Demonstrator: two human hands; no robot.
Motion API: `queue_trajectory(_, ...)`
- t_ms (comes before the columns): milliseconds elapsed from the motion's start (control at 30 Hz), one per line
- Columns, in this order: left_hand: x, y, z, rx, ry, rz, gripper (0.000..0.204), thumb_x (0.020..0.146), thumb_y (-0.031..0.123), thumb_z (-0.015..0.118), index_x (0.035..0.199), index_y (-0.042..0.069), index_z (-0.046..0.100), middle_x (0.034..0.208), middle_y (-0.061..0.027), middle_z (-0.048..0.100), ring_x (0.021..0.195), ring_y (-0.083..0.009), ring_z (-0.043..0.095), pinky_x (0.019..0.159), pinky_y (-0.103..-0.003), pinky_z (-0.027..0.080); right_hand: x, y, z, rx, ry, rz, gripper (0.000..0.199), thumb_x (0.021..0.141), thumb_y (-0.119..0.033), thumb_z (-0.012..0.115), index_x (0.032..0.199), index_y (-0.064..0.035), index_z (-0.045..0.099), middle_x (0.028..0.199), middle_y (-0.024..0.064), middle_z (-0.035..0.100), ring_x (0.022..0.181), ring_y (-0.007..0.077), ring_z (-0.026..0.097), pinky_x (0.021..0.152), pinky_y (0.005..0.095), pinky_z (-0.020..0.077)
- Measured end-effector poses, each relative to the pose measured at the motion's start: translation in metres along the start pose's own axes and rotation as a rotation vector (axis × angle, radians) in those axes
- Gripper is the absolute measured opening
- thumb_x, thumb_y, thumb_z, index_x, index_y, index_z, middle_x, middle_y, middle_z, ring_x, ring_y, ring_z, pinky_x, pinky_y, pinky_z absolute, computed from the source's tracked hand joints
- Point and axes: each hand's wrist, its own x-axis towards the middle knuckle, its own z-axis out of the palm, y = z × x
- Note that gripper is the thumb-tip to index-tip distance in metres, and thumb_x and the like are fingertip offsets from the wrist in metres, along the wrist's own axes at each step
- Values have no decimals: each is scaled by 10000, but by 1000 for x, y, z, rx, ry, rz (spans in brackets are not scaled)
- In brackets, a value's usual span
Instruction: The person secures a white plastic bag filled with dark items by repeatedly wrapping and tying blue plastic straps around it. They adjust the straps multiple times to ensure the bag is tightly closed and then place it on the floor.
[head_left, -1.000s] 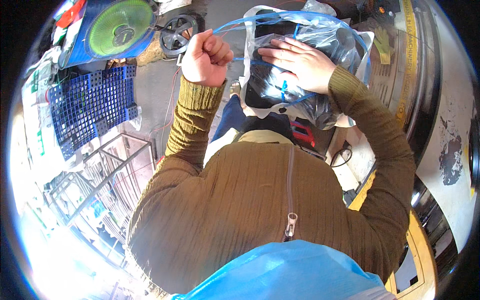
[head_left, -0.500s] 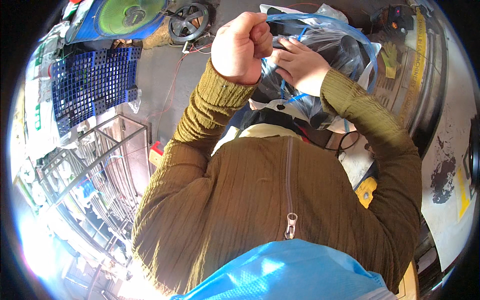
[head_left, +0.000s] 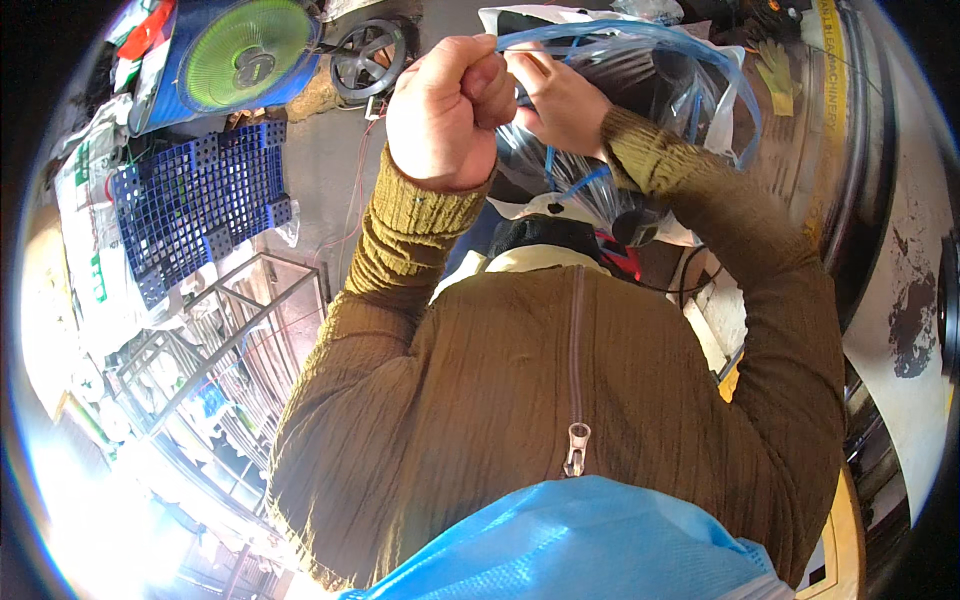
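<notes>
From my remote view I find writing in two places: a line of dark capitals along the yellow strip [head_left: 832,110] at the right, and green print on the white sacks [head_left: 97,275] at the left. The badge on the fan hub is too small to read.

I count one green fan [head_left: 250,55], one black spoked wheel [head_left: 367,60], one blue grid pallet [head_left: 200,200] and one yellow-green glove [head_left: 775,75].

One white-rimmed container [head_left: 520,209] carries clear plastic wrap [head_left: 690,95] over dark pieces; I cannot count those. At least two short blue strips [head_left: 586,182] show near its front edge.

The left hand [head_left: 445,115] is a closed fist above the container's left edge, gripping the end of one blue plastic band [head_left: 570,32]. The band arcs across the container's far edge and drops along its right edge. The right hand [head_left: 565,105] is just beside the fist, fingers bent and partly hidden, so I cannot tell whether it holds anything.
</notes>
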Motion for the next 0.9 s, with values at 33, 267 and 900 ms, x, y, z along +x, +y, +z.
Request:
queue_trajectory(33,-2,-1,1,92,13,-32,380,841,200,441,505,125,281,490,19,213,473,-112,185,492,-280,181,1,-1,0,-20,92,-125,533,703,-90,610,1175,-24,372,1174,180,443,1034,338,485,888,412,390)
queue_trajectory(267,-5,1,25,143,23,-29,385,836,188,455,505,110,275,492,10,225,465,-114,205,482,-283,188,9,2,-3,21,-58,-135,551,653,-106,603,1165,-26,414,1185,180,452,1057,334,475,910,381,385)
queue_trajectory(900,-24,-73,58,663,-177,319,273,874,160,481,654,11,543,604,-3,488,593,-90,429,570,-219,348,12,5,7,321,167,-320,557,575,-72,530,1124,-65,438,1127,144,451,1061,273,449,894,362,353)
